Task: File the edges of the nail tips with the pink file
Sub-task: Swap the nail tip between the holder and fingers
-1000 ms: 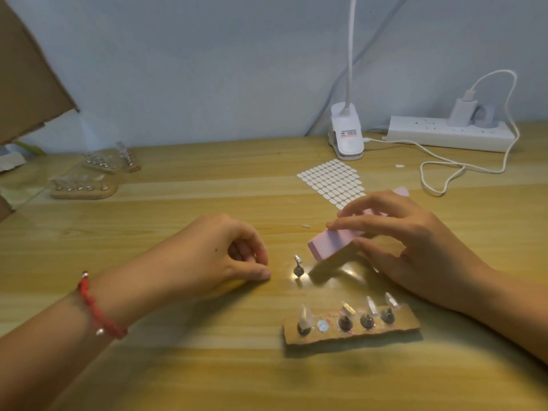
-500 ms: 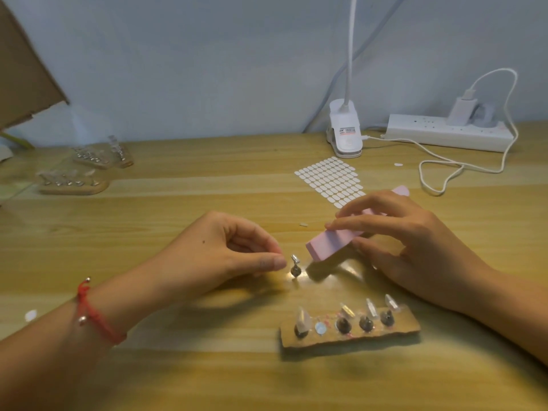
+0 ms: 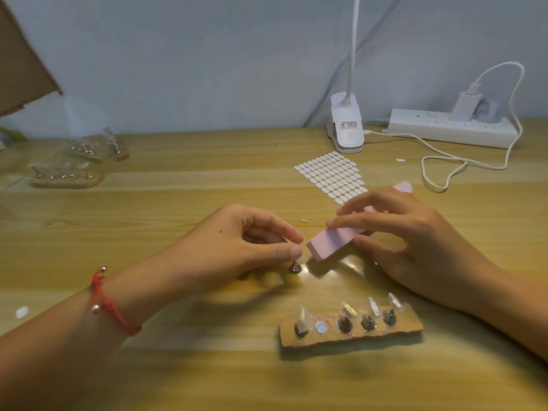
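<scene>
Thumb and forefinger of the left hand (image 3: 246,247) pinch together on the top of a single small metal stand (image 3: 295,267) that sits on the wooden table (image 3: 178,366). Whatever the stand carries is hidden behind the thumb. The other fingers of this hand are curled in under the palm, and a red cord bracelet (image 3: 109,304) circles the wrist.

The right hand (image 3: 415,241) grips the pink file (image 3: 335,238), with the fingers laid across its top and the thumb below. The file is held tilted above the table. Its near end is just beside the left fingertips, though contact cannot be made out, and its far end pokes out past the knuckles.

Closer to the person lies a cardboard strip (image 3: 409,324) holding four dark stands in a row, each topped with one of the clear nail tips (image 3: 303,317). A round pale pad sits in the gap after the first stand.

Beyond the hands lies a sheet of white oval adhesive tabs (image 3: 332,176). Behind it, at the wall, stand a white clip lamp (image 3: 347,129) and a white power strip (image 3: 450,130), with a white cable (image 3: 439,157) looped on the tabletop. Far to the left lie two more cardboard strips (image 3: 65,179) with small stands, too blurred to detail.
</scene>
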Tool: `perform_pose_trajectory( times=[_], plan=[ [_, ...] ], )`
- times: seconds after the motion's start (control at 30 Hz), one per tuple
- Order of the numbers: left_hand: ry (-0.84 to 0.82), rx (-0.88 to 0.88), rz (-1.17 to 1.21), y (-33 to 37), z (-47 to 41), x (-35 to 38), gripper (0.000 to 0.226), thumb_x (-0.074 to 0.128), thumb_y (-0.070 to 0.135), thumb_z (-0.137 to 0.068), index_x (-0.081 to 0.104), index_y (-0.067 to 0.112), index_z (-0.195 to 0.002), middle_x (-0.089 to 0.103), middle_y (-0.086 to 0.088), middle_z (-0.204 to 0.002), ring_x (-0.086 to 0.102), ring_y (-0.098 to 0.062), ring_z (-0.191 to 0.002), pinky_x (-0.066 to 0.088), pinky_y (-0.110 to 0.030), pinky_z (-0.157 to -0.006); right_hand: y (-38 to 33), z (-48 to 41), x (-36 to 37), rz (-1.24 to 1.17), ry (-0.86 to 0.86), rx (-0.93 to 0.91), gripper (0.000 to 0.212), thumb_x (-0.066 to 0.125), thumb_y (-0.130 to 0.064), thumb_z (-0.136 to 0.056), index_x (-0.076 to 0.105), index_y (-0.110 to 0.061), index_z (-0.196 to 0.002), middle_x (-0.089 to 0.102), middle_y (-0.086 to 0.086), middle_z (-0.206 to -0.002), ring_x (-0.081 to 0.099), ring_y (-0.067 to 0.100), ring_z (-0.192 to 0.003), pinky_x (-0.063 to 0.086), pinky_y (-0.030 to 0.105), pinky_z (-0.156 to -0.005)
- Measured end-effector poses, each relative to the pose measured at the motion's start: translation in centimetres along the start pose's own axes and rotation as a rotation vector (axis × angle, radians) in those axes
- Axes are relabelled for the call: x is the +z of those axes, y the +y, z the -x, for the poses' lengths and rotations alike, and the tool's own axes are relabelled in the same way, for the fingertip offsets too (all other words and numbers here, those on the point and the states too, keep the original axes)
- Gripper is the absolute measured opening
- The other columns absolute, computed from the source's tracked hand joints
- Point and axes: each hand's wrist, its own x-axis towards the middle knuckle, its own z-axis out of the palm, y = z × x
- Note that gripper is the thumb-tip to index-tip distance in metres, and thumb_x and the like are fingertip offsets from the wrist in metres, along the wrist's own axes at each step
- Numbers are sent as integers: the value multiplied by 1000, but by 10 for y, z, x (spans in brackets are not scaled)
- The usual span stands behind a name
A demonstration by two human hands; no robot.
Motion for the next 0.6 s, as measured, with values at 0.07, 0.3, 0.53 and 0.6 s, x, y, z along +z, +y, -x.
perform_pose_trajectory(
  times=[0.07,0.3,0.53,0.6],
  plan=[
    [-20,-11,-26,1,-1,-2,32,74,46,-57,77,34,-87,76,5,-79,67,1,-69,47,-9,-59,1,1,0,-5,-3,-7,32,70,-1,-84,74,-18,-111,65,0,-107,61,20,-99,48,35,-85],
    [-68,32,-45,2,-2,-4,24,74,45,-60,77,37,-82,76,7,-78,66,4,-70,47,-7,-63,2,1,0,-7,-11,-20,34,73,1,-81,74,-18,-110,65,1,-107,62,21,-98,48,35,-84],
    [-88,91,-85,1,-2,-5,17,72,43,-66,77,38,-81,75,10,-75,60,8,-64,44,-6,-60,1,0,0,-10,-15,-24,33,73,2,-81,75,-17,-108,66,2,-106,62,21,-98,49,38,-83],
    [-83,130,-133,2,-1,-4,16,71,45,-67,76,39,-81,74,12,-74,57,9,-62,43,-6,-59,1,0,0,-9,-16,-20,33,73,2,-81,75,-18,-108,66,1,-106,62,21,-98,49,38,-83]
  ],
)
